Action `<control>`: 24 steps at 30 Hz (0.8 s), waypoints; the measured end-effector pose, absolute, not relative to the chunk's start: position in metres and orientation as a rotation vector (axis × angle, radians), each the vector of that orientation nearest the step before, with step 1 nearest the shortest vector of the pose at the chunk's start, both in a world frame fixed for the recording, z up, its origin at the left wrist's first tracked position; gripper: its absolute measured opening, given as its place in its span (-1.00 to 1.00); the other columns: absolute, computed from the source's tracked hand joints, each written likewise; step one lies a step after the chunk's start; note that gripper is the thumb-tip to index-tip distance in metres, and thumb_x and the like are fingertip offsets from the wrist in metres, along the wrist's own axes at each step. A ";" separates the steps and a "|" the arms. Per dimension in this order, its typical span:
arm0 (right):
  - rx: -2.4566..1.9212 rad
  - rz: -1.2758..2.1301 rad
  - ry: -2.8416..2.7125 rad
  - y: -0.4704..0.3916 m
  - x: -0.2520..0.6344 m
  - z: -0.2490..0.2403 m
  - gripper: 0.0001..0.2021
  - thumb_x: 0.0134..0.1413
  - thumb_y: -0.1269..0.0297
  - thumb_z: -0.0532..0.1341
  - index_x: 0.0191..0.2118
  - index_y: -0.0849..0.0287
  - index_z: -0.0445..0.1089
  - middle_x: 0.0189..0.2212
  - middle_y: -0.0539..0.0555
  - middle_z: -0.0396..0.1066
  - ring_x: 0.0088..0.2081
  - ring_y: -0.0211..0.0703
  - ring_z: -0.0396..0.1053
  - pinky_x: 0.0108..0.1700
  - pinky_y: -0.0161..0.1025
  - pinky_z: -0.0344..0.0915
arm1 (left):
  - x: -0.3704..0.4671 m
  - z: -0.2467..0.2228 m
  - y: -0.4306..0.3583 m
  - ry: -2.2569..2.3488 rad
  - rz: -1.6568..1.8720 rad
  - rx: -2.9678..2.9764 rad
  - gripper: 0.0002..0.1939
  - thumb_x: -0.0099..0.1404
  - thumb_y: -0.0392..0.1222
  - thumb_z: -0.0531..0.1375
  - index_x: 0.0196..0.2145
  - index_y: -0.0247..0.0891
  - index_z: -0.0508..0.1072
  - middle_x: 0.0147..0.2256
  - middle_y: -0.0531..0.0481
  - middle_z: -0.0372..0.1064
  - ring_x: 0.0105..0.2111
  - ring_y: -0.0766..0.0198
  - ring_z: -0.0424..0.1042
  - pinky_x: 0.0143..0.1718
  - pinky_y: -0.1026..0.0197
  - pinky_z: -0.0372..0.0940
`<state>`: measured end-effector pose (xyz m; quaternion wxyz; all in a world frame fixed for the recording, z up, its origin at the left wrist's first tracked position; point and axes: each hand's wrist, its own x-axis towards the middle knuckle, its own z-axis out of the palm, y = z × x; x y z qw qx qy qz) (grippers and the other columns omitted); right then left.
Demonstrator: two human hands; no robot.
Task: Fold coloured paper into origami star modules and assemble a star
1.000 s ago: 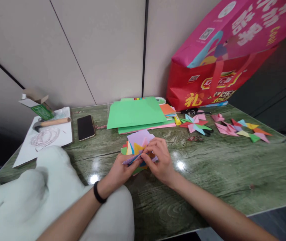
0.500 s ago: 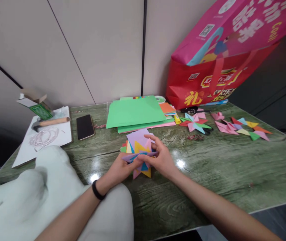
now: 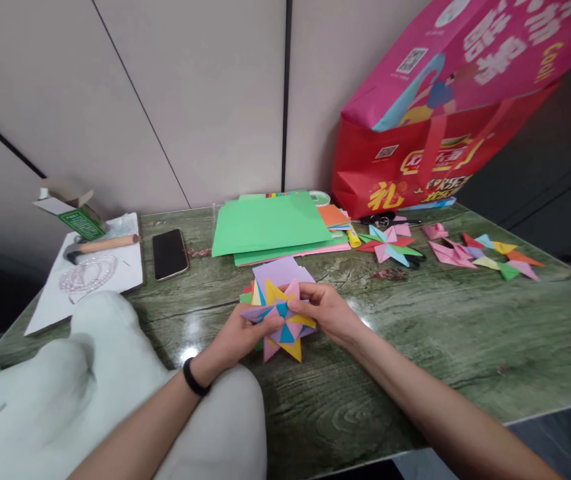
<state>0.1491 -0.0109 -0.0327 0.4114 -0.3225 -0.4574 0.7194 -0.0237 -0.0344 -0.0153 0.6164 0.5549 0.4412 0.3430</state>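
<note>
A folded paper star [image 3: 291, 332] in yellow, blue, pink and purple is held between my two hands, its face turned toward me. My left hand [image 3: 238, 337] pinches its left side, the thumb lying across the front near the blue middle. On the right, my right hand [image 3: 326, 310] grips the upper right points between thumb and fingers. Just behind the star, a purple sheet [image 3: 280, 270] lies on the table with other coloured papers, partly covered by the star and hands.
Behind lie green paper sheets [image 3: 270, 223] and a yellow glue stick [image 3: 353, 237]. Finished paper stars [image 3: 390, 247] and folded pieces [image 3: 503, 257] lie right, below a red bag [image 3: 380, 163]. A phone [image 3: 170, 253], hammer [image 3: 105, 245] and small box [image 3: 83, 217] sit left; a pale plush [image 3: 105, 373] fills the front left.
The purple flap that stood toward me across the star is now down, and more of the star's face shows. My right hand has closed from spread fingers to a pinch on its right side.
</note>
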 end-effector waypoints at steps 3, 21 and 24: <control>-0.850 1.589 -1.197 -0.009 0.150 -0.034 -0.59 -0.14 0.19 0.29 -0.09 0.14 0.35 -0.25 0.08 0.43 -0.28 -0.21 0.39 -0.27 -0.28 0.33 | -0.025 -0.017 -0.034 1.031 0.865 1.165 -0.77 0.03 -0.11 0.27 -0.51 -0.39 0.48 -0.53 0.01 0.42 -0.52 0.34 0.31 -0.42 0.31 0.24; -0.939 1.568 -1.130 -0.001 0.162 -0.035 -0.55 -0.25 0.28 0.36 -0.16 0.13 0.24 -0.54 -0.07 0.42 -0.45 -0.22 0.42 -0.37 -0.23 0.38 | -0.034 -0.004 -0.030 0.916 0.891 0.929 -0.70 -0.01 -0.12 0.31 -0.35 -0.39 0.51 -0.44 -0.08 0.46 -0.49 0.31 0.38 -0.42 0.28 0.27; -0.940 1.519 -1.220 -0.005 0.158 -0.036 -0.55 -0.21 0.26 0.34 -0.13 0.13 0.22 -0.57 -0.10 0.37 -0.50 -0.25 0.38 -0.42 -0.27 0.35 | -0.032 -0.008 -0.032 0.979 0.837 1.021 -0.72 0.01 -0.15 0.29 -0.31 -0.36 0.50 -0.37 -0.08 0.47 -0.42 0.28 0.39 -0.36 0.25 0.27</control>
